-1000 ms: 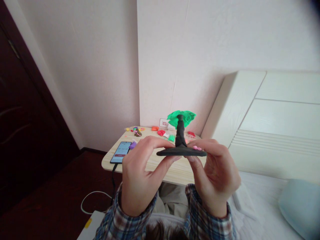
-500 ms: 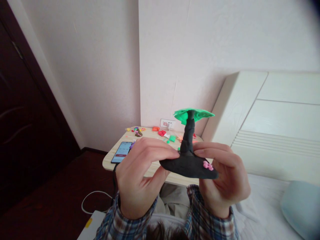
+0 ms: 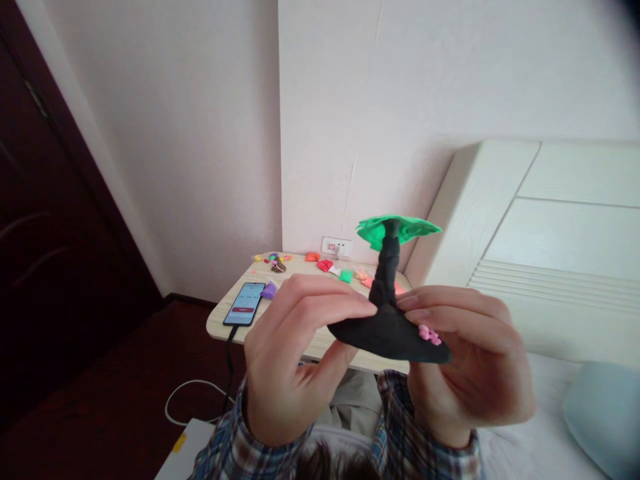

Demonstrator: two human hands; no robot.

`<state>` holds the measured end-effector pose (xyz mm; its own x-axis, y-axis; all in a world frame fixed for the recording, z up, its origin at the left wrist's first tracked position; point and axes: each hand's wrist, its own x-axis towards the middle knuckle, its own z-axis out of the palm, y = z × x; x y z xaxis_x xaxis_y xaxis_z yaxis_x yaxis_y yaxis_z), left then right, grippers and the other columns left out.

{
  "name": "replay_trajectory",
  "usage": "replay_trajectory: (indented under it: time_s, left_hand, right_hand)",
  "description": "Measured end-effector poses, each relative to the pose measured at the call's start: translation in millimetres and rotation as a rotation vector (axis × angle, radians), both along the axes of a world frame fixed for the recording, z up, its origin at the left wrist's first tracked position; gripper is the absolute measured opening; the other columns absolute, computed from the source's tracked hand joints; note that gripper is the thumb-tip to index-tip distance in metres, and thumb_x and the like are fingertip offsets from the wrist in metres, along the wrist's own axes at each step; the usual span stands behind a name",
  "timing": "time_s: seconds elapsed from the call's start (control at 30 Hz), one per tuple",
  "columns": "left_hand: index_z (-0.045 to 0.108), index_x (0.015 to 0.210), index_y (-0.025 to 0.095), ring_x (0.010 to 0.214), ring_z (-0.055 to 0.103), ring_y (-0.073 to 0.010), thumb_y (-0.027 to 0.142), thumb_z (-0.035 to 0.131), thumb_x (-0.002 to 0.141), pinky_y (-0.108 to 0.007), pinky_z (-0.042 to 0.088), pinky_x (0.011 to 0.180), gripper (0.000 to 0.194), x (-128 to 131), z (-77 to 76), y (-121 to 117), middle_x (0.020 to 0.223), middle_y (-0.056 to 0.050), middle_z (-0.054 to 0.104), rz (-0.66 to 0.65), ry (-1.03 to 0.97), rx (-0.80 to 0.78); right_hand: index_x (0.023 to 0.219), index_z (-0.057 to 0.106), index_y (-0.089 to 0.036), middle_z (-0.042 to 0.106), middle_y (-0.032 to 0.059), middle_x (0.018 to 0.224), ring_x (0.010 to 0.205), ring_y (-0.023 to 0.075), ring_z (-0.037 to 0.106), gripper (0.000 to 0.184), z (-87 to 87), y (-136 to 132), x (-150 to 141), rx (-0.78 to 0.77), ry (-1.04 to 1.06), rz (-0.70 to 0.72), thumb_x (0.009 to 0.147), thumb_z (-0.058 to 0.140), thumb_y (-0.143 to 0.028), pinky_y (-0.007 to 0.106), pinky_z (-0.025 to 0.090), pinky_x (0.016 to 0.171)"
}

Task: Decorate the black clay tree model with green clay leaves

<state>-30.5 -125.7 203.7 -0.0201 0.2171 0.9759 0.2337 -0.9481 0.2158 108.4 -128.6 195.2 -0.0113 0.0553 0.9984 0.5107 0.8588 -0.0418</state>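
A clay tree (image 3: pixel 385 283) is held up above the table between my two hands. It has a black trunk, a flat black base (image 3: pixel 385 337) and a spread green top (image 3: pixel 400 230). Small pink clay pieces (image 3: pixel 430 335) sit on the base's right part. My left hand (image 3: pixel 300 353) pinches the base from the left, fingertips beside the foot of the trunk and thumb underneath. From the other side, my right hand (image 3: pixel 470 353) grips the base, its fingers touching near the trunk and its thumb mostly hidden below.
On the light wooden table (image 3: pixel 220 320) lie a phone (image 3: pixel 244 303) with a cable, a purple packet (image 3: pixel 269 291), red (image 3: pixel 325 265) and green packets (image 3: pixel 345 275), and small coloured clay pieces (image 3: pixel 278 265). A wall socket (image 3: pixel 337 246) is behind; a white headboard (image 3: pixel 550 220) stands right.
Both hands have moved a little to the right with the clay tree between them. More of the purple packet shows beside the phone.
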Motion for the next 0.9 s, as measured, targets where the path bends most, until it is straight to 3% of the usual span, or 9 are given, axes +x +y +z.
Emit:
replay_trajectory:
  time_s: [0.13, 0.33, 0.9]
  left_hand:
    - [0.064, 0.087, 0.016, 0.083, 0.062, -0.0149, 0.004, 0.066, 0.075, -0.029, 0.055, 0.074, 0.017, 1.4, 0.8, -2.8, 0.087, -0.002, 0.064, -0.022, 0.017, 0.007]
    - [0.064, 0.088, 0.019, 0.078, 0.062, -0.0127, 0.009, 0.064, 0.078, -0.026, 0.054, 0.070, 0.013, 0.9, 2.1, -6.1, 0.084, -0.001, 0.063, 0.078, 0.062, 0.016]
    - [0.064, 0.081, 0.020, 0.076, 0.061, -0.0126, 0.011, 0.060, 0.082, -0.027, 0.053, 0.068, 0.010, 3.3, 2.6, -6.6, 0.079, 0.000, 0.062, 0.110, 0.026, 0.018]
  right_hand:
    - [0.093, 0.060, -0.020, 0.064, 0.0024, 0.080, 0.076, 0.0183, 0.063, 0.013, -2.4, 3.0, -2.5, 0.045, 0.080, -0.017, 0.083, 0.056, -0.012, 0.035, 0.052, 0.065]
    - [0.091, 0.060, -0.020, 0.064, 0.0031, 0.078, 0.074, 0.0186, 0.064, 0.008, -7.1, 10.5, -6.1, 0.094, 0.095, -0.012, 0.085, 0.055, -0.017, 0.036, 0.053, 0.065]
    - [0.092, 0.066, -0.019, 0.064, 0.0045, 0.084, 0.077, 0.0184, 0.062, 0.014, -9.0, 6.4, -8.0, 0.071, 0.106, -0.019, 0.084, 0.055, -0.015, 0.034, 0.052, 0.065]
